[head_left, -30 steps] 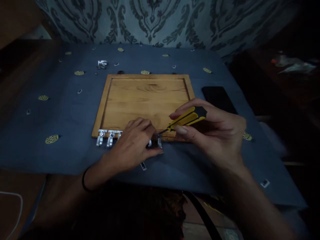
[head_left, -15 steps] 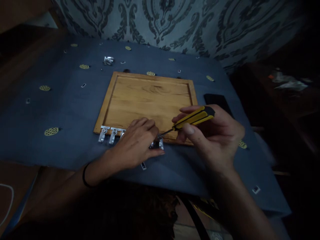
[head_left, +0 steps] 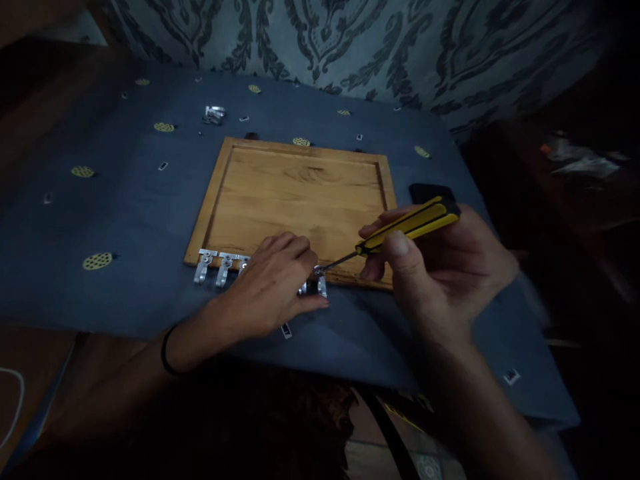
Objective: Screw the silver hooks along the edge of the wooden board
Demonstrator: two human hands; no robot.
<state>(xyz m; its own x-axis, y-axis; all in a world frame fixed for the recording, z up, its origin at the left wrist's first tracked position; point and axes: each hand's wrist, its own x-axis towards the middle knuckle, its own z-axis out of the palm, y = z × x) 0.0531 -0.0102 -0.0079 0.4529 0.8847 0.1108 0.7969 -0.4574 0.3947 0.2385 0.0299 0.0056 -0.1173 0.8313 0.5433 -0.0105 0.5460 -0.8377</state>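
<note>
A framed wooden board (head_left: 300,200) lies flat on the table, with several silver metal hook-like brackets (head_left: 203,268) along its near edge. My left hand (head_left: 273,283) is curled over that edge, covering some brackets, its thumb in front and its fingers on top beside the rightmost bracket (head_left: 321,285). What exactly its fingertips press on is partly hidden. In my right hand (head_left: 440,277) is a yellow-and-black screwdriver (head_left: 407,227), held by its handle between thumb and fingers. The shaft slants down to the left, and its tip meets the top of the rightmost bracket.
More loose silver brackets (head_left: 215,115) lie on the blue patterned tablecloth (head_left: 125,220) behind the board. A dark flat object (head_left: 431,193) rests to its right, partly behind my right hand. Patterned fabric (head_left: 330,40) hangs at the back.
My right hand and the screwdriver handle have shifted to the right, and more shaft shows. The tip remains at the rightmost bracket. My left hand keeps its place.
</note>
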